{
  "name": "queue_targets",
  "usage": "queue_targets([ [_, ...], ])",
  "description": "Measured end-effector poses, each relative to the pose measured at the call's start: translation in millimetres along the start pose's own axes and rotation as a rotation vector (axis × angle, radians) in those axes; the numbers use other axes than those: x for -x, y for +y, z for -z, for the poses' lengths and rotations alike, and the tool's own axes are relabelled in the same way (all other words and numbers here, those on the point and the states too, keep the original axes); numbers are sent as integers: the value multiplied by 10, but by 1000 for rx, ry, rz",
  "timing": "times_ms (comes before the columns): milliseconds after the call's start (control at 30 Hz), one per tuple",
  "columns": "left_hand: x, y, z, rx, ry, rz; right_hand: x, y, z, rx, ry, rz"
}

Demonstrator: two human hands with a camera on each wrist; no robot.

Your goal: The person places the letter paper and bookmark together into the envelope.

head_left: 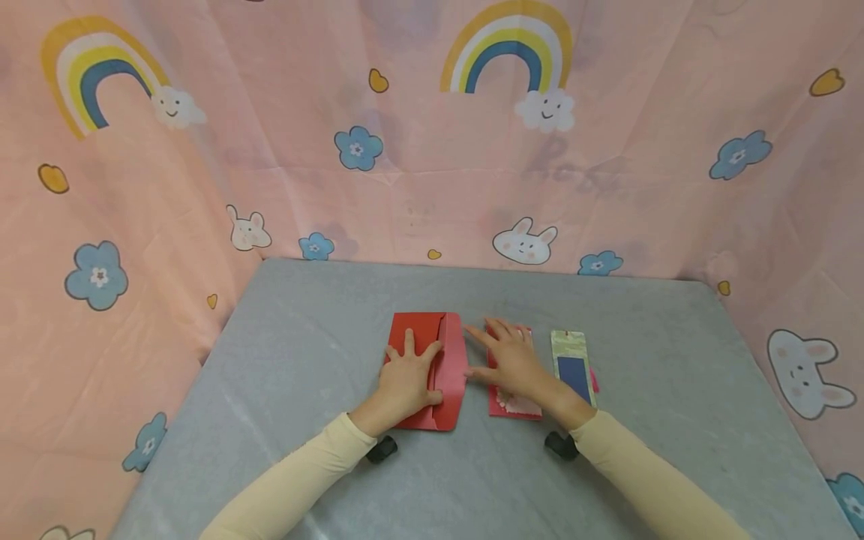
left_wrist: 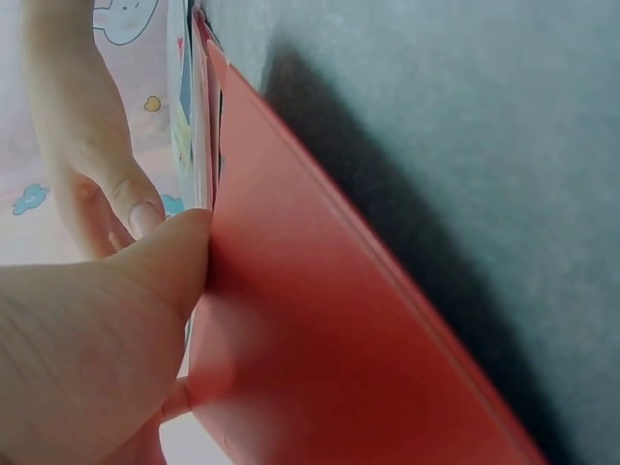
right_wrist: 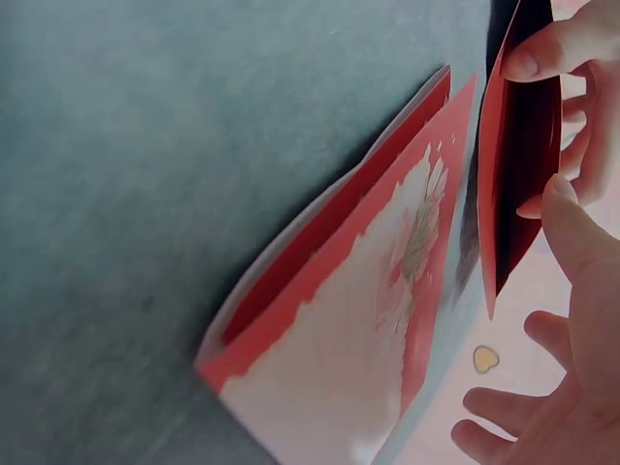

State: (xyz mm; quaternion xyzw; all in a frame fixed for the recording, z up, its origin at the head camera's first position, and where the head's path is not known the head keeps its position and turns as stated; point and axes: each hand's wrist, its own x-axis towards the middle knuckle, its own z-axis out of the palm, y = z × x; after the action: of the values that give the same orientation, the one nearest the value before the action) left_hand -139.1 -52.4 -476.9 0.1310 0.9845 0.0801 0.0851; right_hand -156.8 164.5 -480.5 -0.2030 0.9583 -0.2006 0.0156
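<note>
Red paper envelope (head_left: 439,373) lies open beneath the left hand (head_left: 403,379), fingers spread, its pink flap (head_left: 454,352) unfolded; the right hand (head_left: 516,366), fingers apart, possibly touches that edge. Folded red-and-white card (right_wrist: 334,334) lies outside; the flap is not yet closed.

The left hand (head_left: 406,379) lay spread on a red envelope (head_left: 421,330), whose pink flap (head_left: 452,361) faced right. The right hand (head_left: 511,361) was over a red card (head_left: 501,409) — thumb and forefinger tips at the flap's edge. Right of the card lay a gold packet (head_left: 569,343) with a blue panel (head_left: 573,375) — all on a grey table (head_left: 324,337) before a pink, rainbow-printed curtain (head_left: 432,150).
</note>
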Motion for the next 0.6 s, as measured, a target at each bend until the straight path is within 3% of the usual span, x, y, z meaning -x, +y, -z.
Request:
queue_targets([
  [333, -17, -27, -14, -20, -2, 7, 64, 136, 86, -46, 47, -20],
  [600, -10, -9, 0, 28, -22, 2, 153, 296, 154, -54, 134, -30],
])
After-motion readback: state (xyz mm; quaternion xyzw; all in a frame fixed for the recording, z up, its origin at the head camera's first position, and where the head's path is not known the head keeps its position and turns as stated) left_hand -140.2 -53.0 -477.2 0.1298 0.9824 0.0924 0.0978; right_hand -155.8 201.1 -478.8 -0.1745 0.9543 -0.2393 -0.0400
